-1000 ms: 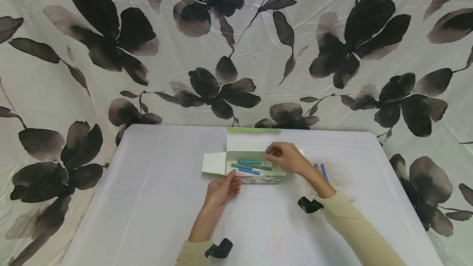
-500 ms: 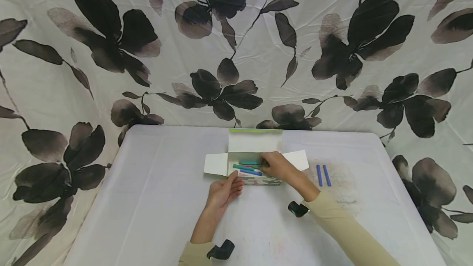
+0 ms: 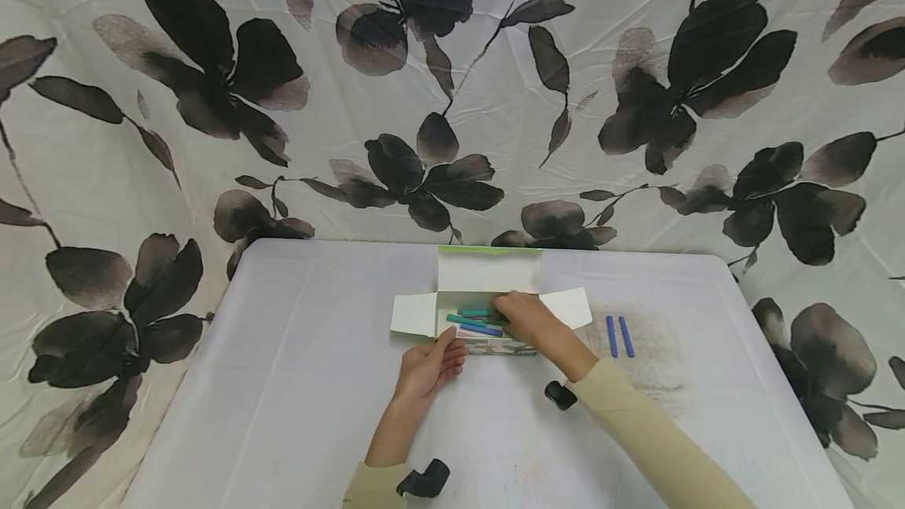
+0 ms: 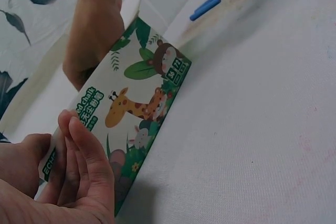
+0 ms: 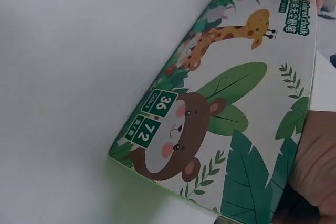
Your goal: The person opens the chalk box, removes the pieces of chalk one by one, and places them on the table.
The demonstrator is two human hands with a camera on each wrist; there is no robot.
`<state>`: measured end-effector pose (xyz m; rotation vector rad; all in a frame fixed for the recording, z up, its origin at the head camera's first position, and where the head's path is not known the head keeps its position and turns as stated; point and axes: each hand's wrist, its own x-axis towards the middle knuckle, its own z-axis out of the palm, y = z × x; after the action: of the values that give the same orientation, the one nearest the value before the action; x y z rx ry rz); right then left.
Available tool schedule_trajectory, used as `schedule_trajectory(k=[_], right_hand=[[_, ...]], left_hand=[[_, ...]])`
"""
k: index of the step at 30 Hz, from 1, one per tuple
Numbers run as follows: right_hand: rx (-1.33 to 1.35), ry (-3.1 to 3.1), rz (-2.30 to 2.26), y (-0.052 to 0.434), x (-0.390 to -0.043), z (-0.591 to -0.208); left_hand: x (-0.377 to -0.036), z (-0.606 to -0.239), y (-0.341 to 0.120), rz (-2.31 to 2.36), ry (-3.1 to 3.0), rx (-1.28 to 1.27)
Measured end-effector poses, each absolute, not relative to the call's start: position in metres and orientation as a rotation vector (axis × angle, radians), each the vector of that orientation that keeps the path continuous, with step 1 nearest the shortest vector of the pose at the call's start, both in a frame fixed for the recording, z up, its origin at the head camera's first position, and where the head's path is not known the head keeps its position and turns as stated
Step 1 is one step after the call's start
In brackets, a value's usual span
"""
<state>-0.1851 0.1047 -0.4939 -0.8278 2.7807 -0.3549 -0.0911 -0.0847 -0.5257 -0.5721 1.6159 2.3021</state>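
Note:
A white chalk box [image 5: 199, 66], printed with cartoon animals and "Colored chalk", stands on the table with its lid and side flaps folded out. Green chalk sticks [image 3: 465, 321] and a blue chalk stick [image 3: 481, 330] lie inside. At the box's front left, my left hand [image 3: 424, 371] holds the front wall by its top edge, fingers along the outside. My right hand [image 3: 533, 324] reaches down into the right half of the box from above. Its fingertips are hidden among the chalk and behind the box wall, so whatever they touch does not show.
Two blue chalk sticks [image 3: 619, 336] lie side by side on the white table [image 3: 304, 383], right of the box, on a smudge of chalk dust. A flowered cloth [image 3: 467, 93] hangs behind the table. The box's right flap [image 3: 568, 306] sticks out under my right forearm.
My right hand has come down and leftward from the box's right rim into the box among the chalk. The left hand keeps its place at the front wall.

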Motion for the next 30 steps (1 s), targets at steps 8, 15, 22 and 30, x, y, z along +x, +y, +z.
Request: schedule_trajectory(k=[8,15,22,30], right_hand=[[-0.947,2.793,-0.306,0.11,-0.187,-0.495],[-1.007,2.738,-0.442,0.119,-0.186,-0.488],[-1.03,2.665,-0.783,0.135,-0.184,-0.48],[-0.922,2.607,-1.142,0.152,-0.184,-0.468]], left_hand=[[-0.091,-0.527,-0.083,2.307,1.613,-0.579],[-0.091,-0.528,-0.083,2.321,1.599,-0.594],[-0.091,-0.528,-0.084,2.324,1.596,-0.597],[-0.092,-0.529,-0.083,2.325,1.589,-0.601]])
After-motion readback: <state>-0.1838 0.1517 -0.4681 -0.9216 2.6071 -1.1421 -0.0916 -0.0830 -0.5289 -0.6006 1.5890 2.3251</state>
